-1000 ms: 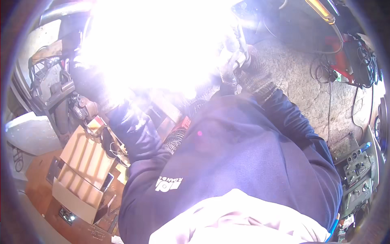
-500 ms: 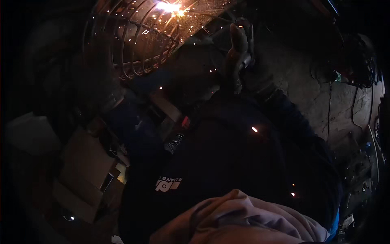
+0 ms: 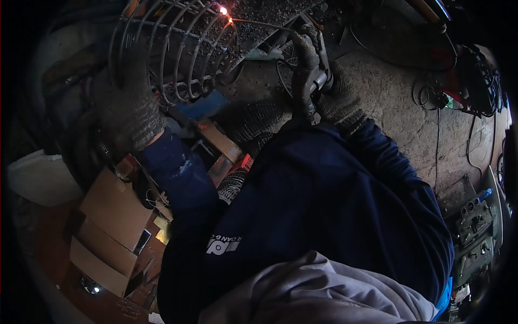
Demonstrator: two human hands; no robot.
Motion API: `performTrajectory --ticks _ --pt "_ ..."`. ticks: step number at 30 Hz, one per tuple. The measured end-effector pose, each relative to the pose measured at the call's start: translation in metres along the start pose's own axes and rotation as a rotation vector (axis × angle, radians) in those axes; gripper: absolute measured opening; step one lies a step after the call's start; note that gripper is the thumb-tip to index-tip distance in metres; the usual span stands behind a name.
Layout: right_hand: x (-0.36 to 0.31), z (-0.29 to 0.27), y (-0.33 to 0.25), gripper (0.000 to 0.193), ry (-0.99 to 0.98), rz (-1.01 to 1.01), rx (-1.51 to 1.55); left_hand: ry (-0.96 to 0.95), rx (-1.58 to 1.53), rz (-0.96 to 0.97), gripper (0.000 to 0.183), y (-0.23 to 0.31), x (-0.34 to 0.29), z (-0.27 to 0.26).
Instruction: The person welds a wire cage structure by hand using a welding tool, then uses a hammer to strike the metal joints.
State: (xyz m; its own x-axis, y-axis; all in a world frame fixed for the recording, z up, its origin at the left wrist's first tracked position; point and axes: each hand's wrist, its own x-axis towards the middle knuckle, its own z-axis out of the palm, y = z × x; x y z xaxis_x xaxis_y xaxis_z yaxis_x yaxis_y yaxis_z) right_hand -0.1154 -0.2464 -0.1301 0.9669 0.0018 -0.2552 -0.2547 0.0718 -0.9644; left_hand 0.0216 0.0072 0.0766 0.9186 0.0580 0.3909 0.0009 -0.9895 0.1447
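Observation:
A curved cage of metal wire [image 3: 186,54] stands at the upper left, its rings joined by crosswise wires. My left hand [image 3: 128,105], in a dark knit glove, is at the cage's left side and closed around its wires; the fingertips are lost in shadow. In my gloved right hand [image 3: 306,54] is a welding electrode holder [image 3: 320,81], gripped with the thumb on top. A thin welding rod [image 3: 264,24] runs left from it to the cage. The rod's tip glows orange beside the wires, and another bright spot [image 3: 223,10] glows on the cage just above.
Dark grit covers the metal work surface [image 3: 264,40] behind the cage. Open cardboard boxes [image 3: 116,210] lie at lower left, near a coil of wire [image 3: 232,185]. Cables [image 3: 437,140] trail over the concrete floor [image 3: 399,102] at right, with a grey-green machine [image 3: 476,232] beyond.
The bright arc and flying sparks have died down to two glowing spots, and the surroundings show more clearly. Both hands have stayed nearly in place.

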Motion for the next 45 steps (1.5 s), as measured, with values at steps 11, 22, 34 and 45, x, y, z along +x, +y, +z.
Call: performTrajectory --ticks 11,22,34,45 --pt "0.016 -0.005 0.011 0.019 -0.171 0.014 0.123 0.180 0.066 -0.085 0.052 -0.021 0.000 0.016" --pt "0.006 -0.005 0.010 0.046 0.001 -0.184 -0.285 0.183 0.117 0.016 0.054 -0.025 0.003 0.018" --pt "-0.001 -0.007 -0.010 0.050 0.046 -0.140 -0.181 0.032 -0.190 0.028 0.041 -0.002 -0.002 0.006" --pt "0.006 -0.007 0.006 0.046 -0.044 -0.094 -0.204 0.012 -0.112 -0.029 0.046 -0.001 -0.001 0.004"
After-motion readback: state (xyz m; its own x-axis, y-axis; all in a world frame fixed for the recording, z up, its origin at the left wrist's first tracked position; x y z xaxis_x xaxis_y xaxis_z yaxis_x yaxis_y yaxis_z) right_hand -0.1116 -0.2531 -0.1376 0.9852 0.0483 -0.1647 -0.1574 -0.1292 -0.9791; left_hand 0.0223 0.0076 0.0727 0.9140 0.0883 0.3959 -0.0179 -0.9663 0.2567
